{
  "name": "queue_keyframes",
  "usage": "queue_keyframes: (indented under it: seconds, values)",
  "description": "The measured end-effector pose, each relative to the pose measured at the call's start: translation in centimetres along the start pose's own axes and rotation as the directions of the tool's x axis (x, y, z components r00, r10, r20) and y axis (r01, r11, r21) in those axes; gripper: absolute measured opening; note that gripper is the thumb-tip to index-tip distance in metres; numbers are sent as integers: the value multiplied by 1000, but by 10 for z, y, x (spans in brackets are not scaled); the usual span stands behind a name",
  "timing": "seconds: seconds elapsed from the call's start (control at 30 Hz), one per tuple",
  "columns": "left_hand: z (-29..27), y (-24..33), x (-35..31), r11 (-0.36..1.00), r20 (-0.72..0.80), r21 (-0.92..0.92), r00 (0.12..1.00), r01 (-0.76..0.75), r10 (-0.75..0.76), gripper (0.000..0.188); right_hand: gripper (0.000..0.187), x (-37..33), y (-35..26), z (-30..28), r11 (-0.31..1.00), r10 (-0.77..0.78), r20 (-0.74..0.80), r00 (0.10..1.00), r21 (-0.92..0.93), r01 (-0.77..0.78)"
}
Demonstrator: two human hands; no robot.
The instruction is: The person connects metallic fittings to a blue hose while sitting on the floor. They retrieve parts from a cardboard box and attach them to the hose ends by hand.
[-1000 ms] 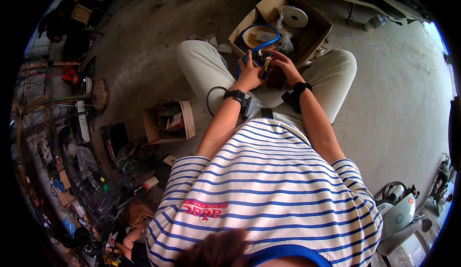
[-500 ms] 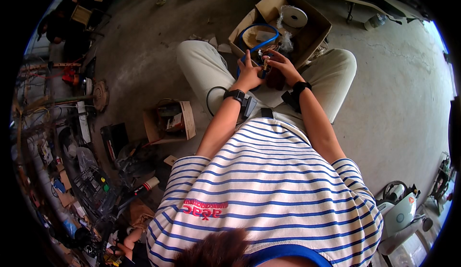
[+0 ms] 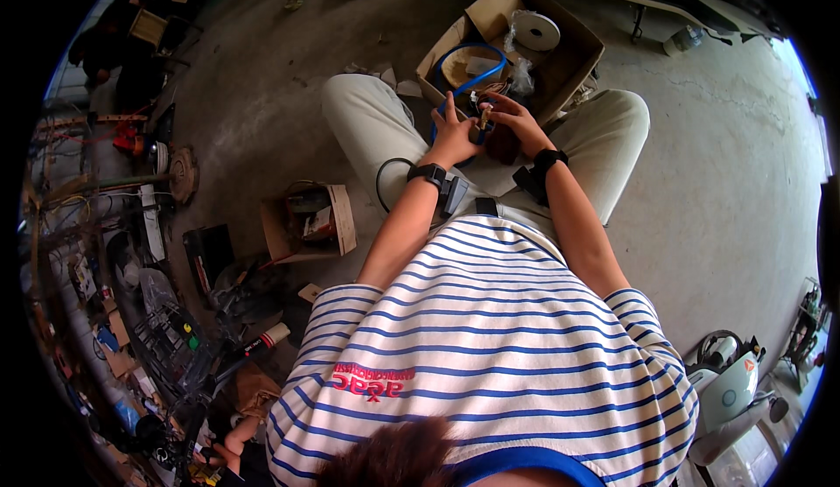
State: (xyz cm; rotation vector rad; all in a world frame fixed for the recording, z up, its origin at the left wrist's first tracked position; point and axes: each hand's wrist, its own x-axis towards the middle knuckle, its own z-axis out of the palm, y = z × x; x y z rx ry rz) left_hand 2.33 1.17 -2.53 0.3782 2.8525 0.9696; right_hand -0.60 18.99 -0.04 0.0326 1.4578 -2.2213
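Above my lap, both hands meet around a small brass-coloured fitting (image 3: 485,118). My right hand (image 3: 518,125) pinches it between thumb and fingers. My left hand (image 3: 453,140) is closed just below it, around what looks like the end of a blue hose (image 3: 479,79); its index finger points up and away. The hose curves out of an open cardboard box (image 3: 573,71) between my knees. Dark reddish-brown material (image 3: 503,146) lies under my right hand. My fingers partly hide the joint between fitting and hose.
The cardboard box holds a white reel (image 3: 535,30) and clear plastic. A smaller carton (image 3: 343,216) stands left of me. Cluttered parts and a shelf line the left side, where another person's arm (image 3: 238,439) shows. A white scooter (image 3: 731,391) stands at lower right.
My hands stay in nearly the same place. The right fingers have shifted slightly on the brass fitting, which has tilted a little.
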Motion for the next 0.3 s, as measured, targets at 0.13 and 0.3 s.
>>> queue_keyframes:
  seconds: [0.13, 0.3]
  values:
    - [3, -4, 2, 1000, 2, 26, 1000, -13, 13, 52, 48, -1, -1, -4, 992, 121, 137, 983, 29, -126]
    - [2, -2, 1, 999, -15, 24, 999, -46, 47, 54, 48, 0, 1, -5, 996, 90, 101, 991, -3, -91]
